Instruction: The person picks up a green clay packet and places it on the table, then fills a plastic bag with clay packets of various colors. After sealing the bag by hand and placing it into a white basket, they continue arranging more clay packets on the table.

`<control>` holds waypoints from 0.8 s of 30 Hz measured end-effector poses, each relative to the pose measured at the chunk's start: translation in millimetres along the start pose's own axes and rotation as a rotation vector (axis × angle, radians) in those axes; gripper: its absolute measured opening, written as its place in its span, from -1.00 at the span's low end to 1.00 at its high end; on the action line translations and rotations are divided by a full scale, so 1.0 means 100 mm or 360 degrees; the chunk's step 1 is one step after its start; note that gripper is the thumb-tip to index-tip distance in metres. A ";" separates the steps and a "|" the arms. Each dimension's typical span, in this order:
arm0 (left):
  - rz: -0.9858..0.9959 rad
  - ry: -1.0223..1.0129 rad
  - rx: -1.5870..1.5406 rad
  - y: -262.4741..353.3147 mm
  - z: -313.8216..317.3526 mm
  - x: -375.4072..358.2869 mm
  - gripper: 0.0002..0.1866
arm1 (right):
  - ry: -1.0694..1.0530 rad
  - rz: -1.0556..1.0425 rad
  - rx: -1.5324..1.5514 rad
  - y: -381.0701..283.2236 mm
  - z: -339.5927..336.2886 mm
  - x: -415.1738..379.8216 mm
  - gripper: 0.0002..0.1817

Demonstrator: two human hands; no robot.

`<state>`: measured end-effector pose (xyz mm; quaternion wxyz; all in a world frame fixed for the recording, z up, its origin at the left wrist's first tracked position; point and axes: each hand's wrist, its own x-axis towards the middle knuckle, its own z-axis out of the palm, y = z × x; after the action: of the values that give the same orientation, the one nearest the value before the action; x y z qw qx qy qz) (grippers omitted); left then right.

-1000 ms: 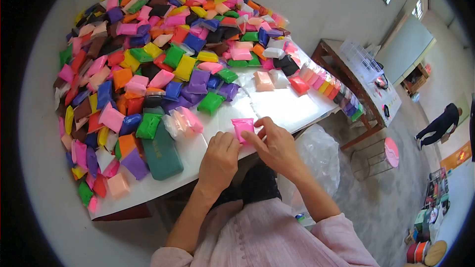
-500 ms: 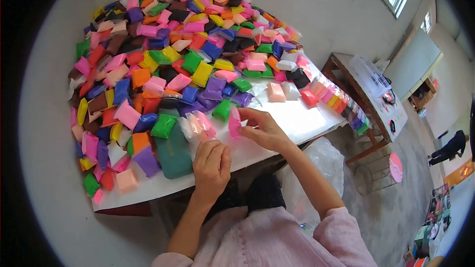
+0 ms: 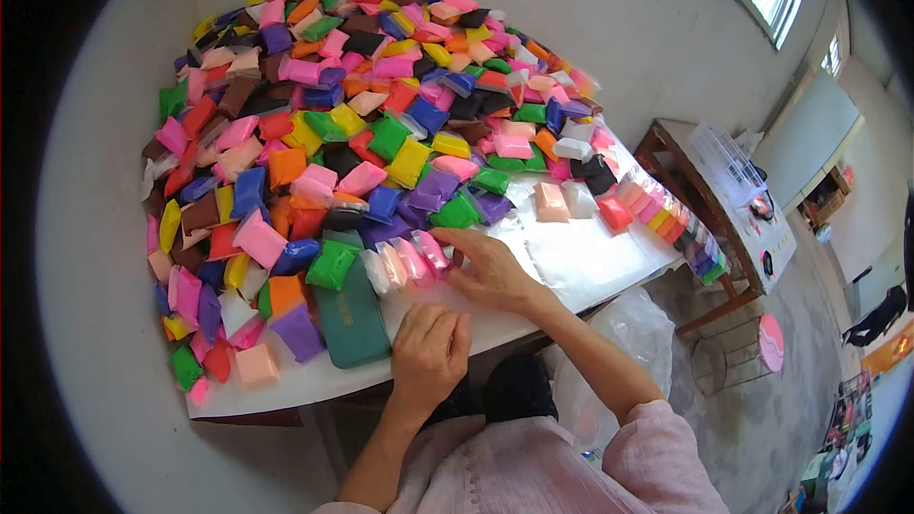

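Note:
My right hand (image 3: 490, 271) has its thumb and fingers around a pink packet (image 3: 431, 251) in clear wrapping, at the right end of a short row. Beside it in the row stand another pink packet (image 3: 411, 261), a pale peach one (image 3: 391, 266) and a whitish one (image 3: 375, 272). My left hand (image 3: 430, 352) is curled closed just in front of the row, over the table's near edge; its palm side is hidden. A dark green case (image 3: 350, 319) lies left of the row, with a green packet (image 3: 333, 265) on its far end.
A big heap of coloured packets (image 3: 286, 167) covers the table's left and back. A longer row of packets (image 3: 671, 219) runs along the right end of the white table (image 3: 571, 247). A clear plastic bag (image 3: 614, 352), a pink-topped wire stool (image 3: 769, 343) and a wooden desk (image 3: 666, 148) stand beyond.
My right hand has brought the pink packet leftward against the row's right end. My left hand has drawn back from the row toward my body. The view has shifted slightly.

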<state>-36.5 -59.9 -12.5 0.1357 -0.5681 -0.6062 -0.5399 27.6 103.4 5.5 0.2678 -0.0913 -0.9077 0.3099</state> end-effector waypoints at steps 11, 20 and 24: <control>-0.0034 -0.0049 0.0018 0.01 0.00 0.00 -0.93 | 0.0043 0.0081 0.0050 -0.05 0.00 -0.05 -0.36; 0.0164 -0.0034 0.0384 0.22 -0.13 0.17 -0.70 | 0.0207 -0.0058 -0.0307 -0.02 0.13 -0.08 -0.36; 0.0379 -0.0285 0.0732 0.17 -0.21 0.49 -0.52 | 0.0278 -0.0292 -0.0354 0.14 0.22 -0.09 -0.34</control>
<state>-47.4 -53.8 42.0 0.2695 -0.6351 -0.6514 -0.3158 23.2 100.1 -21.0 0.3612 -0.0637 -0.9142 0.1725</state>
